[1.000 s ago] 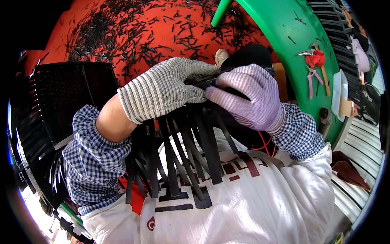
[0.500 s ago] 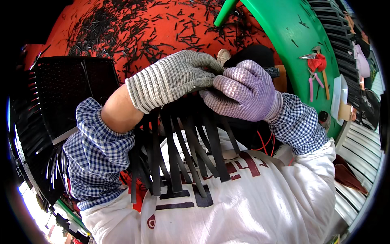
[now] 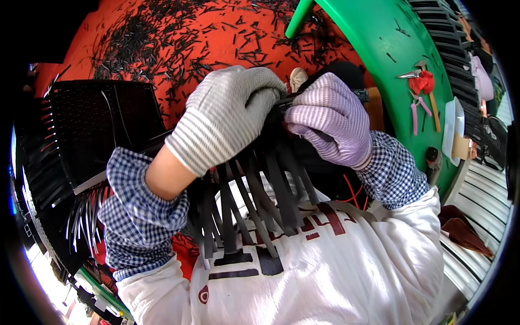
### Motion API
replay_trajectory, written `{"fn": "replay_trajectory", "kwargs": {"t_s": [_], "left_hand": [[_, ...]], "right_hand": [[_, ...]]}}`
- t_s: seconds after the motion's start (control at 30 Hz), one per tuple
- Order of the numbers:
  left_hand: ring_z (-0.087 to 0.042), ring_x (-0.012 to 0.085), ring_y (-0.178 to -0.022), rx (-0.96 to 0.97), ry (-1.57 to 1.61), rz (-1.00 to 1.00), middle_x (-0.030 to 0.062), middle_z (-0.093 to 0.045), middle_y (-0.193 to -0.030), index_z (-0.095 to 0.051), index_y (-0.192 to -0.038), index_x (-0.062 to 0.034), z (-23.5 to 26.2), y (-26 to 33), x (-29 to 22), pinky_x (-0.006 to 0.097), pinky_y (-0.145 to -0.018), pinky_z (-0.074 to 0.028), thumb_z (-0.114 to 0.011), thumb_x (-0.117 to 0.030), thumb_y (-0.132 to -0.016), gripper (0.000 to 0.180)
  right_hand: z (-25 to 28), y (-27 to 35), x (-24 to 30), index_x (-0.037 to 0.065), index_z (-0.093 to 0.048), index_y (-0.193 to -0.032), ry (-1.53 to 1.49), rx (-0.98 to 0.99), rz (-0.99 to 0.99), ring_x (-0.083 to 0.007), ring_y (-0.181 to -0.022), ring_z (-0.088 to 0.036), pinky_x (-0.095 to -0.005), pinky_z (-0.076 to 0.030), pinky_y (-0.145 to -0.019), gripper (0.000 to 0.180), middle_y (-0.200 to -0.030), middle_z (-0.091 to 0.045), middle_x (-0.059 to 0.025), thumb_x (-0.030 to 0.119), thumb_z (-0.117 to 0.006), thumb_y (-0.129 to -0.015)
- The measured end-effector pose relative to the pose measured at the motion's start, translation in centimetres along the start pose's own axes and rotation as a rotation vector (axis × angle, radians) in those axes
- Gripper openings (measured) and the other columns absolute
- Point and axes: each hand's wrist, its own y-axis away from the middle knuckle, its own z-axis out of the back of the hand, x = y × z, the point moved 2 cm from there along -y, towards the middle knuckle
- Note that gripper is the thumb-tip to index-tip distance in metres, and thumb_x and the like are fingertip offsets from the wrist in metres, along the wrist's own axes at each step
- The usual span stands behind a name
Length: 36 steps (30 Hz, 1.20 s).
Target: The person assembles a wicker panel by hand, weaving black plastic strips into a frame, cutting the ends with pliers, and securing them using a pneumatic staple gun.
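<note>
Black flat strips (image 3: 279, 189) hang from a dark woven piece in my lap, their loose ends spreading over my white sweatshirt. My left hand (image 3: 230, 111), in a grey striped knit glove, closes its fingers on the far edge of this piece. Close by on the right, my right hand (image 3: 330, 119), in a lilac striped glove, is closed with thumb and fingers pinched on the same edge. The fingertips of both hands are largely covered by the gloves and the dark material, so the exact strip in each cannot be made out.
Black offcuts (image 3: 135, 40) litter the red floor (image 3: 216, 27). On the right, a green table (image 3: 390, 70) bears a hammer (image 3: 430, 97), pink-handled pliers (image 3: 418, 114) and a clear plastic tray (image 3: 454, 130). A black woven panel (image 3: 108, 130) with loose strips stands at the left.
Both hands remain at the edge of the woven piece. My left wrist has tilted, bringing the back of the glove upward, and my right hand has shifted slightly. The hanging strips have swayed.
</note>
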Motion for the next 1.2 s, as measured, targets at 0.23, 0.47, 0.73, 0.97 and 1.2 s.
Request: {"fn": "replay_trajectory", "kwargs": {"t_s": [0.23, 0.47, 0.73, 0.97, 1.2], "left_hand": [[-0.069, 0.0310, -0.086, -0.001, -0.178, 0.033, 0.0108, -0.071, -0.091, -0.071, -0.100, -0.0061, 0.3, 1.8, -1.8, 0.041, -0.078, -0.054, -0.082, -0.017, -0.078, 0.027], [-0.068, 0.0315, -0.083, -0.056, -0.195, -0.058, 0.0110, -0.070, -0.090, -0.073, -0.098, -0.0055, -0.4, 1.5, -2.1, 0.041, -0.077, -0.054, -0.084, -0.016, -0.075, 0.028], [-0.067, 0.0325, -0.083, -0.074, -0.235, -0.120, 0.0112, -0.069, -0.091, -0.070, -0.099, -0.0048, -0.7, 1.2, -2.3, 0.044, -0.076, -0.052, -0.082, -0.013, -0.073, 0.030], [-0.064, 0.0316, -0.089, -0.023, -0.295, -0.062, 0.0101, -0.066, -0.090, -0.068, -0.099, -0.0079, -0.7, 1.4, -2.1, 0.044, -0.081, -0.050, -0.078, -0.023, -0.073, 0.031], [-0.064, 0.0342, -0.080, -0.116, -0.307, -0.006, 0.0128, -0.065, -0.086, -0.067, -0.095, -0.0037, -0.7, 1.9, -1.4, 0.046, -0.073, -0.053, -0.080, -0.029, -0.079, 0.032]], "right_hand": [[1.1, 1.3, 0.9, 0.010, -0.073, -0.100, 0.026, -0.054, -0.074, -0.0234, -0.081, -0.062, -0.0392, -0.049, -0.076, 0.034, -0.089, -0.065, -0.0019, 0.023, -0.084, -0.071], [0.9, 2.1, 1.1, 0.011, -0.073, -0.099, 0.047, -0.076, -0.094, -0.0224, -0.083, -0.062, -0.0422, -0.053, -0.084, 0.034, -0.093, -0.065, -0.0004, 0.026, -0.084, -0.070], [0.7, 1.9, 1.5, 0.013, -0.071, -0.099, 0.089, -0.004, -0.039, -0.0192, -0.084, -0.064, -0.0417, -0.053, -0.087, 0.029, -0.091, -0.068, -0.0003, 0.028, -0.081, -0.076], [1.2, -0.5, 1.2, 0.010, -0.068, -0.093, -0.019, -0.036, -0.084, -0.0224, -0.078, -0.060, -0.0417, -0.051, -0.081, 0.027, -0.084, -0.063, 0.0000, 0.023, -0.081, -0.073], [-0.7, -5.5, -1.8, 0.007, -0.071, -0.088, -0.127, 0.013, -0.118, -0.0286, -0.081, -0.066, -0.0416, -0.050, -0.076, 0.012, -0.082, -0.068, -0.0082, 0.016, -0.074, -0.081]]}}
